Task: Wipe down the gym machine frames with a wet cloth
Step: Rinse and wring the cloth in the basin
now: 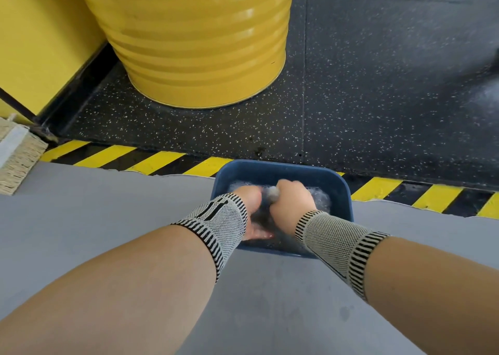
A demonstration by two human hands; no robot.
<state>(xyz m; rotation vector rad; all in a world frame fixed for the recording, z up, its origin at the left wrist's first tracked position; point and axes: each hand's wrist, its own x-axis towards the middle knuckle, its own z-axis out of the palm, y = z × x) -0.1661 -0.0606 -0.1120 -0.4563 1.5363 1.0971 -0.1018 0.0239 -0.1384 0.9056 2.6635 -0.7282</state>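
Both the left hand (252, 206) and right hand (293, 202) are clenched round the cloth (272, 194) in the blue tub (283, 169) at twelve o'clock, wringing I'd say, so no frame is wiped yet.

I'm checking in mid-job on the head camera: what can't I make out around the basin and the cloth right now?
- Cloth: mostly hidden by both hands; its size is unclear.
- Left hand fingers: under the cloth and water.
- Basin near rim and bottom: covered by wrists and foam.
- Yellow drum: top cut off by the frame edge.
- Gym machine frames: none in view.
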